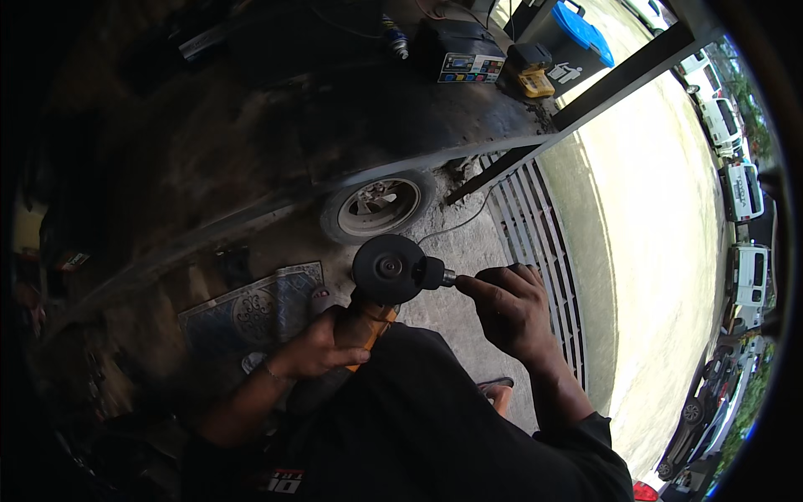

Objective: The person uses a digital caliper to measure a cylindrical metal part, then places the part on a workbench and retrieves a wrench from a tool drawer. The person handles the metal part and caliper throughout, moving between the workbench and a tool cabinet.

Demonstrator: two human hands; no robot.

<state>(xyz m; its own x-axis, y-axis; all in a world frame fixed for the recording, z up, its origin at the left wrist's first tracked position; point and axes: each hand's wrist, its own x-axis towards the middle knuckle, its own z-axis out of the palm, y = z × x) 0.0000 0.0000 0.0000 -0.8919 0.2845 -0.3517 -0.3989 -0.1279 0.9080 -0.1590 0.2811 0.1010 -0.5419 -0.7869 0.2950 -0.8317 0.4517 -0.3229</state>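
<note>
My left hand (311,350) is wrapped round the yellow body of an angle grinder (366,333), held upright in front of my dark shirt. Its round black disc (376,280) faces up toward me. Against the disc's right edge, or overlapping it, sits a small dark rounded piece (431,274) with a short bare metal end (449,278). My right hand (512,309) has its fingers curled, the index finger and thumb side at that metal end. Whether the dark piece touches the disc I cannot tell. My right thumb is mostly hidden.
Ahead runs a dark workbench (251,142) carrying a black box-shaped unit (460,54), a yellow-and-black tool (534,75) and a spray can (395,38). A wheel (381,205) lies beneath its edge. A patterned mat (251,309), floor grating (535,234) and cable (460,224) are nearby.
</note>
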